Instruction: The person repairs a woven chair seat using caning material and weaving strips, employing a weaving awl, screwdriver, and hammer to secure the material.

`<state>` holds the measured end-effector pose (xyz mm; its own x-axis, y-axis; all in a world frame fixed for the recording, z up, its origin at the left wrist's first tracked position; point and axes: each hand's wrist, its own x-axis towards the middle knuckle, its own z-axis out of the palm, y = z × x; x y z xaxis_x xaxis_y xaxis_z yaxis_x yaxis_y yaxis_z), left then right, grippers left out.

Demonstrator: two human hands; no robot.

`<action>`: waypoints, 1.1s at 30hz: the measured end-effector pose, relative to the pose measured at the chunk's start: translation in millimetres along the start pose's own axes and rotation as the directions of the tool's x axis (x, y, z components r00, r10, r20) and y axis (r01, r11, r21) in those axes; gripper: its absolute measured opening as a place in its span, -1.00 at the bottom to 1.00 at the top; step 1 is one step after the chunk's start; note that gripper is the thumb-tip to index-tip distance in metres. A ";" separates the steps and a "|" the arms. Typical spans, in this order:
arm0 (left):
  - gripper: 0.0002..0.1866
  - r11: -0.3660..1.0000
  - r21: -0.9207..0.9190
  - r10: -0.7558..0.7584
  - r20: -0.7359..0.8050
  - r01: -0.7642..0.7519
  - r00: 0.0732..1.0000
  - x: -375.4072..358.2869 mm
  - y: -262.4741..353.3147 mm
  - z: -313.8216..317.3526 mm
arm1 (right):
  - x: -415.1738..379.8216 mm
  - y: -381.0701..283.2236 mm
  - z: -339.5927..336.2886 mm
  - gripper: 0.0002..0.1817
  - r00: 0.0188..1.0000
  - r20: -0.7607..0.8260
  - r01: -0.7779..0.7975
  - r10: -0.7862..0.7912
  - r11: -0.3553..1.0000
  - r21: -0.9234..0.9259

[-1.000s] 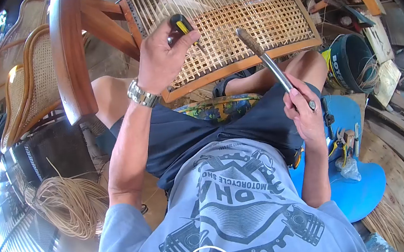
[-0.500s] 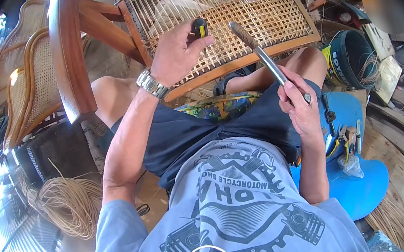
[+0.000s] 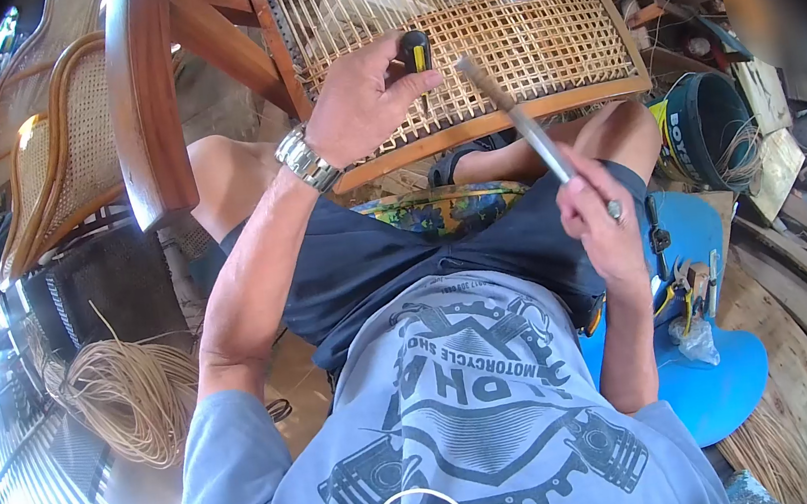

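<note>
My left hand [image 3: 357,106], with a metal watch on its wrist, is closed around a screwdriver [image 3: 415,53] with a black and yellow handle. The screwdriver stands nearly upright, its shaft pointing down at the near edge of a woven cane seat [image 3: 539,39]. A wooden frame [image 3: 499,123] borders the cane. The far part of the seat has only strands running one way; the near part is woven in an open grid. In my right hand [image 3: 603,222] is a metal bar [image 3: 539,143] with a brownish, rough upper section. Its tip is raised beside the screwdriver, apart from it.
A coil of cane strands [image 3: 130,401] lies at left, below chair backs with cane panels [image 3: 85,120]. On the right, a blue surface [image 3: 727,383] carries pliers [image 3: 688,293] and other tools. A dark bucket [image 3: 711,129] stands behind it. One wooden chair part [image 3: 150,112] rises at left.
The screwdriver has shifted slightly right and its shaft now shows below my left hand. The bar's tip has dipped a little in view. The whole view has shifted slightly.
</note>
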<state>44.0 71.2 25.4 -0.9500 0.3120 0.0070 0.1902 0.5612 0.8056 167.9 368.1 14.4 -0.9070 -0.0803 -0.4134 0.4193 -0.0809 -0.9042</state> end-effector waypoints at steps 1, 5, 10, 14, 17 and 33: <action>-0.74 1.000 0.004 -0.008 0.011 0.008 1.000 -0.8 0.2 0.0 | -3.8 0.4 -1.4 -0.55 1.000 0.003 -0.001 0.001 1.000 -0.006; -0.79 0.996 -0.087 -0.023 -0.118 0.013 0.993 -13.2 -17.3 -17.3 | -15.5 2.4 -15.5 -0.54 0.996 0.086 -0.006 0.006 1.000 -0.001; -0.76 0.957 -0.292 -0.093 -0.323 -0.005 0.942 -25.8 -39.3 -39.6 | -28.3 11.9 -30.2 -0.53 0.997 -0.076 0.001 0.008 0.992 0.124; -0.77 0.966 -0.258 -0.078 -0.356 -0.018 0.931 -23.0 -34.6 -24.9 | -32.9 17.8 -25.1 -0.54 0.998 -0.058 -0.017 0.028 0.983 0.181; -0.76 0.975 -0.224 -0.080 -0.340 0.002 0.937 -12.2 -22.1 -13.4 | -30.7 17.6 -11.4 -0.53 0.998 -0.035 -0.035 0.043 0.978 0.204; -0.68 0.996 0.041 0.088 -0.216 -0.081 0.972 4.3 -2.3 -9.8 | 7.1 14.2 27.5 -0.55 0.998 0.004 0.056 -0.059 0.968 0.244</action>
<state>37.1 63.7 29.4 -0.9606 0.1874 0.2054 0.2764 0.5654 0.7771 168.5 339.0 1.6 -0.9300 -0.0795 -0.3589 0.3645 -0.3253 -0.8725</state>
